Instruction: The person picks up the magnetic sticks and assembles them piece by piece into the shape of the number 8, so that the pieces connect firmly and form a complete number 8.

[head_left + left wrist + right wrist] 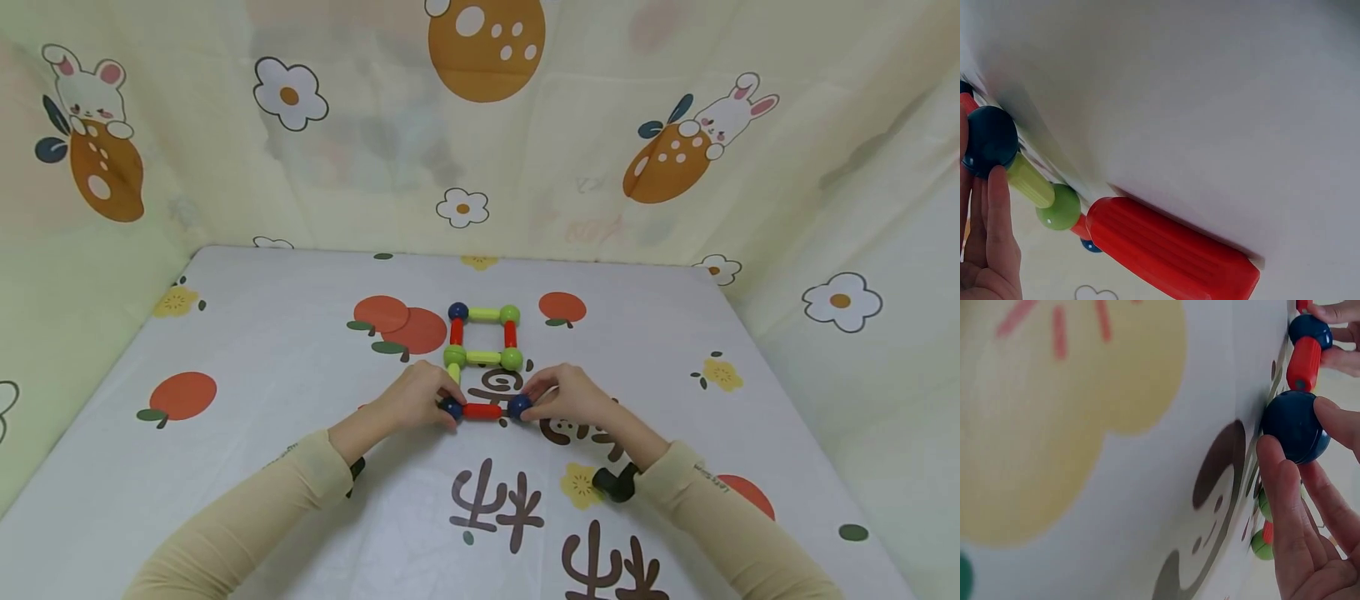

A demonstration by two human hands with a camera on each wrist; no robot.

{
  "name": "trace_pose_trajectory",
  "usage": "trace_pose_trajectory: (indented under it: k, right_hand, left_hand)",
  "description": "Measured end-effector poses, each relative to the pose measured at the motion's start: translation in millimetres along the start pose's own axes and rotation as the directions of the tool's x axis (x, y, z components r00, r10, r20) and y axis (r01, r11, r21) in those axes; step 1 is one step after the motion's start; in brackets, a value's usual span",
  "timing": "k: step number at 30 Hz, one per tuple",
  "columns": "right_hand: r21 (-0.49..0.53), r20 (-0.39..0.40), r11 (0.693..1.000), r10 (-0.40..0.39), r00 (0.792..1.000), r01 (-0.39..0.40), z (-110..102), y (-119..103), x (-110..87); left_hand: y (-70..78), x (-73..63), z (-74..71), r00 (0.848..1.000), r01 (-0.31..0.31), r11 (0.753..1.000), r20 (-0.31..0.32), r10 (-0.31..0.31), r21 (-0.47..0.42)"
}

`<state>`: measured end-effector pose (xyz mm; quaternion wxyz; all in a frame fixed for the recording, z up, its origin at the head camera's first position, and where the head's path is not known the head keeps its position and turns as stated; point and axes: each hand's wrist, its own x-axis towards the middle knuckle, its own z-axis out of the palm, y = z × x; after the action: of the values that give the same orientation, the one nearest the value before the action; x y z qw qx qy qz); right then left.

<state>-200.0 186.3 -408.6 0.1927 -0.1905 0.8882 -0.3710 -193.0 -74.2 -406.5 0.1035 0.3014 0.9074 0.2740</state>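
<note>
My left hand (422, 395) pinches a dark blue ball (991, 140) between thumb and fingers. A red rod (482, 411) runs rightward from that ball. At the rod's other end, my right hand (567, 395) pinches a second dark blue ball (1295, 427), its surface right by the rod's tip. A yellow-green rod (454, 372) leads from the left ball back to a green ball (454, 357). That green ball is the near-left corner of a flat square of red and yellow-green rods, with a blue ball (458, 312) and two other green balls at its corners.
A loose red rod (1172, 250) lies on the table beside my left hand, mostly hidden by it in the head view. The white tablecloth (300, 533) carries printed fruit, flowers and characters. A patterned curtain (360, 167) rises behind the table and along its sides.
</note>
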Motion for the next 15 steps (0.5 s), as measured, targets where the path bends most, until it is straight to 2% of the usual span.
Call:
trace_pose_trajectory:
  k: [10, 15]
  right_hand:
    - [0.052, 0.007, 0.999, -0.010, 1.000, 0.010, 4.1, 3.0, 0.2]
    - [0.098, 0.036, 0.995, -0.028, 0.999, 0.025, 5.6, 2.8, -0.4]
  left_hand:
    - [1.6, 0.2, -1.6, 1.000, -0.006, 1.000, -0.001, 0.006, 0.005]
    - [2.0, 0.3, -1.8, 1.000, -0.001, 1.000, -0.001, 0.001, 0.008]
